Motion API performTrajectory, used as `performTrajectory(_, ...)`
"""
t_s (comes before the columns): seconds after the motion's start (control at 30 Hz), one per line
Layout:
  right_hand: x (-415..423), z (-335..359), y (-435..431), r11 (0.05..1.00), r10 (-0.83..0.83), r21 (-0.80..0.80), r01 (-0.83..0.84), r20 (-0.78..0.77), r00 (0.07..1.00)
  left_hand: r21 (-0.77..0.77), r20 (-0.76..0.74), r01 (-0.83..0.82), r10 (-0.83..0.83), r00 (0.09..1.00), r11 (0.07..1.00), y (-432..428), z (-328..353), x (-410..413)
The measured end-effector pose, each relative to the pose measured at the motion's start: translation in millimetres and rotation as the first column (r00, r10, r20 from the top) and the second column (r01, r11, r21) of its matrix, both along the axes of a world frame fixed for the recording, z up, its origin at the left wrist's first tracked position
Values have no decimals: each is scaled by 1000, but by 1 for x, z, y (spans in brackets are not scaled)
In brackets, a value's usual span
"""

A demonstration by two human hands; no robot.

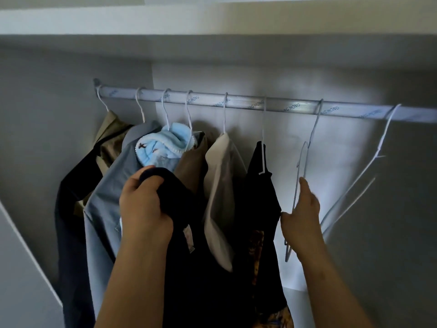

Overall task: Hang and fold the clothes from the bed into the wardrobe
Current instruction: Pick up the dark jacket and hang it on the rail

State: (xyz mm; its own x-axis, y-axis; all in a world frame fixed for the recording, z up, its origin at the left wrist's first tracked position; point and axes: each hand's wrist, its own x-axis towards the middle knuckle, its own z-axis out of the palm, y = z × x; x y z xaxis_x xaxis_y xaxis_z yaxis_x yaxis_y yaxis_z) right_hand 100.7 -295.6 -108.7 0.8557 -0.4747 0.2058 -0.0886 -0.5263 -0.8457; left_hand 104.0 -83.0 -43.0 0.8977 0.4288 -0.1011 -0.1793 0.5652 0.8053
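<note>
The grey-walled wardrobe (354, 67) fills the view, with a white shelf above and a silver metal rail with blue lettering (236, 104) running across it. Clothes on white wire hangers crowd the rail's left and middle: a long grey-blue shirt (104, 197), a cream garment (220, 185), a black top (260, 197) and, tucked between shirts, a light blue fleece piece (160, 147). In front of these, a dark navy garment (189, 256) hangs down from the left hand (142, 204), whose fingers curl tightly round its bunched upper edge; it is not on any hanger. To the right, the right hand (302, 214) lies with fingers mostly straight and thumb spread, touching an empty white wire hanger (302, 166) that hangs from the rail. Another empty wire hanger (369, 171) hangs tilted just beyond it.
</note>
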Motion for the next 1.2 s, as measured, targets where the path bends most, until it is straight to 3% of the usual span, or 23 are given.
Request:
performTrajectory(0.07, 7, -6, -5, 970, -20, 242, 16, 15, 1000, 15, -1, -11, 11, 1000, 1000, -2, -1, 3)
performTrajectory(0.13, 12, -9, -9, 928, -81, 363, 78, -6, 997, 16, 5, -16, 16, 1000, 1000, -2, -2, 6)
performTrajectory(0.23, 21, -10, -13, 928, -145, 353, 117, 54, 988, 38, 24, 10, -11, 1000, 999, -1, -4, 9)
performTrajectory(0.4, 20, -2, -3, 943, -173, 317, 99, 216, 961, 277, 10, 26, -30, 1000, 960, 7, -9, 16)
performTrajectory(0.53, 4, 2, 12, 934, -189, 343, 95, 255, 948, 378, 10, 27, -33, 999, 926, 18, -11, 14)
performTrajectory(0.8, -64, -20, 66, 959, -185, 263, 108, 288, 940, 256, -100, 105, -82, 992, 961, 59, -27, -29)
performTrajectory(1.1, -181, -65, 144, 907, -366, 336, 255, 325, 872, 270, -197, 266, -217, 956, 925, 125, -68, -109)
performTrajectory(1.2, -218, -70, 162, 896, -336, 397, 198, 315, 888, 286, -219, 310, -253, 943, 907, 137, -76, -132)
